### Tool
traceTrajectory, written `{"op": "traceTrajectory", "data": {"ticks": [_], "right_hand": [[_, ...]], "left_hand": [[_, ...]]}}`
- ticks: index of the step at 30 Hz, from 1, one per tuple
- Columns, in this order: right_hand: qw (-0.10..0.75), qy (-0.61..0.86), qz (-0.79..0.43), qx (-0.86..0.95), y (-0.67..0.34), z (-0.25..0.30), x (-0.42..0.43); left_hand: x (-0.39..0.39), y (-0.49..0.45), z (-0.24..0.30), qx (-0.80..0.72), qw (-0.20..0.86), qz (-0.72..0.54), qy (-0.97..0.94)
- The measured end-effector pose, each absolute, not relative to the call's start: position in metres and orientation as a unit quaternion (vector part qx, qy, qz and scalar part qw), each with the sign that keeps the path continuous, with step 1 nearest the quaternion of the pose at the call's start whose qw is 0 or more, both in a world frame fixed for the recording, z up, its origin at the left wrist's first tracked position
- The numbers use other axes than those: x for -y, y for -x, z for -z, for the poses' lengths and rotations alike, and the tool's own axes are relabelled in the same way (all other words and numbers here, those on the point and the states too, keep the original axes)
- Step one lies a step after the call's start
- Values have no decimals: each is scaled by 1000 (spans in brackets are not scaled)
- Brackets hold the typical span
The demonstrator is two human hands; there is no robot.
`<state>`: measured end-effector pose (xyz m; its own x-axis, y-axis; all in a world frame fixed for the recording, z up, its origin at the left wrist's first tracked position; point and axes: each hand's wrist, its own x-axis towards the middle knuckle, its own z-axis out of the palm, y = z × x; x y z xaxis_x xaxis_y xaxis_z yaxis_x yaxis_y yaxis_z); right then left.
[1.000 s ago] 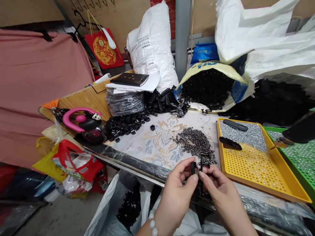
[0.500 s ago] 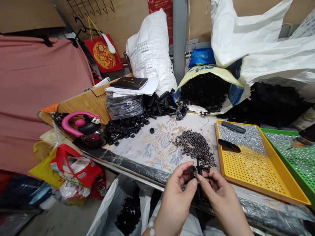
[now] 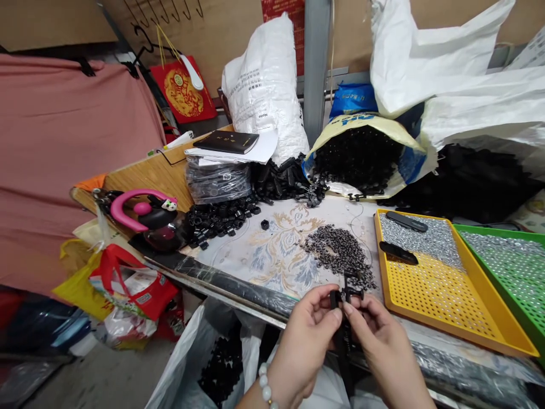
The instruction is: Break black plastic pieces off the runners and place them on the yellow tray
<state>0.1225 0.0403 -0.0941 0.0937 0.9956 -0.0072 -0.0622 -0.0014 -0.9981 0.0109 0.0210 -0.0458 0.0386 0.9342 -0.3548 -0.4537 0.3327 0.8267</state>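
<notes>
At the table's front edge, both my hands are closed on small black plastic parts held close together. My left hand point(image 3: 304, 335), with a beaded bracelet at the wrist, pinches a dark plastic piece point(image 3: 335, 299) between thumb and fingers. Against it, my right hand point(image 3: 381, 335) grips a black plastic part with short crossing arms point(image 3: 352, 291). Fingers cover much of both pieces, so I cannot tell whether they are joined. A dark strip shows below the hands. Just beyond them lies a heap of tiny dark pieces point(image 3: 336, 250) on the patterned table cover point(image 3: 276, 255).
To the right are a yellow perforated tray point(image 3: 430, 284) and a green tray point(image 3: 502, 272), both with small silvery pieces. Behind, a yellowish sack point(image 3: 317, 156) spills black parts. A pink-handled kettle point(image 3: 164, 236) stands left. An open white bag point(image 3: 179, 352) hangs below the edge.
The left-hand piece has turned and now looks narrower and more upright. My left wrist has shifted, showing more of the bracelet. The view has moved slightly; both hands keep their hold.
</notes>
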Motion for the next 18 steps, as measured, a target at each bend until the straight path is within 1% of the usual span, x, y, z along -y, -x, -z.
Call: {"op": "traceTrajectory", "data": {"ticks": [13,18], "right_hand": [[535,516,-482,464,-121,95,-42],[513,509,-446,529,-122,87,-43]], "left_hand": [[-20,-10,44,-452,680,-521,-249],[-22,-9,44,-448,678,-531,-241]]}}
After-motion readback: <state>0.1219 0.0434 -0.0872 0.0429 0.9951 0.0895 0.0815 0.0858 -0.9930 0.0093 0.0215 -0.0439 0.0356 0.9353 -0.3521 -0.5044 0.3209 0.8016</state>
